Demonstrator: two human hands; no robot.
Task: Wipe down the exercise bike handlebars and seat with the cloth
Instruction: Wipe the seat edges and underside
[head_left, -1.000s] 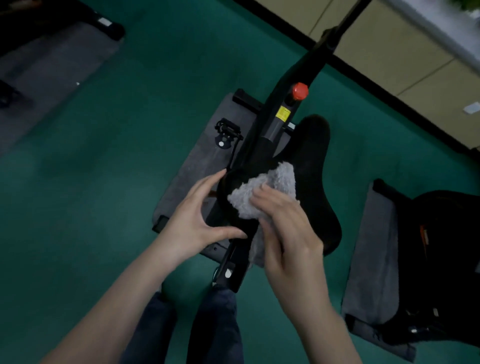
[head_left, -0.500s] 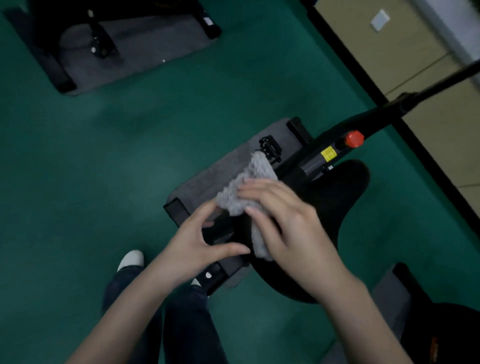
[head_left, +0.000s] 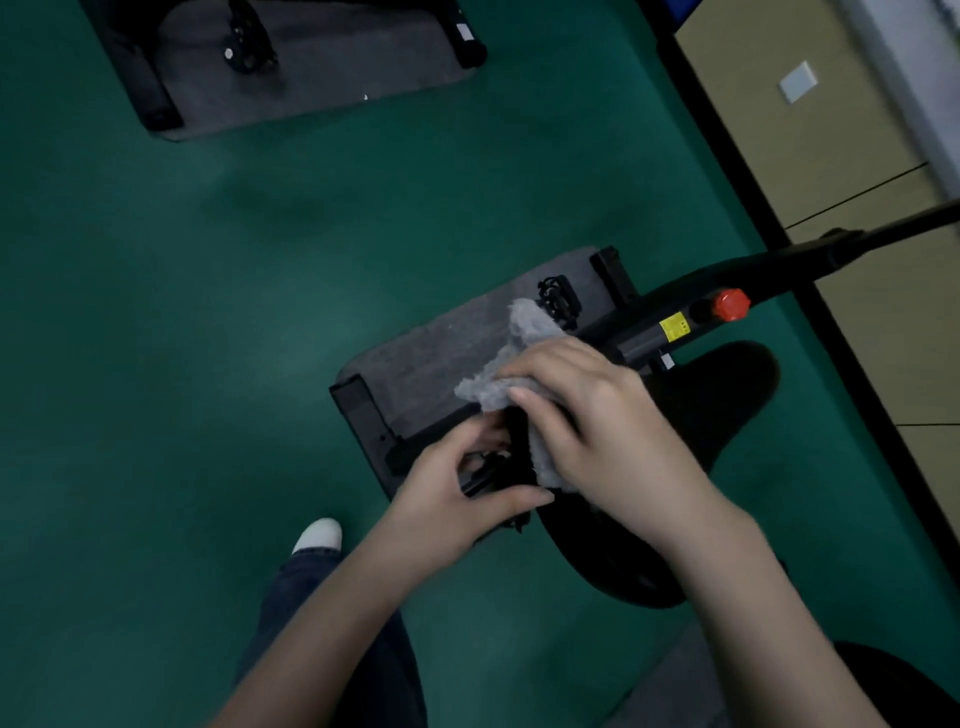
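The exercise bike's black seat (head_left: 722, 410) lies right of centre, seen from above. A fluffy grey cloth (head_left: 496, 371) is draped over the seat's narrow end. My right hand (head_left: 597, 431) lies on top of the cloth, with fingers and thumb curled over it and pressing it on the seat. My left hand (head_left: 457, 499) grips the black tip of the seat from the left, just below the cloth. The handlebars are out of view.
The bike's black frame (head_left: 779, 260) with a red knob (head_left: 730, 304) runs to the right edge. A grey mat (head_left: 426, 358) lies under the bike on green floor. Another mat (head_left: 332, 67) with a bike base lies top left. A beige wall (head_left: 810, 156) stands right.
The view has swung, so the seat now lies more sideways. My right hand has slid the cloth along the seat to its narrow end. My left hand has closed round the tip.
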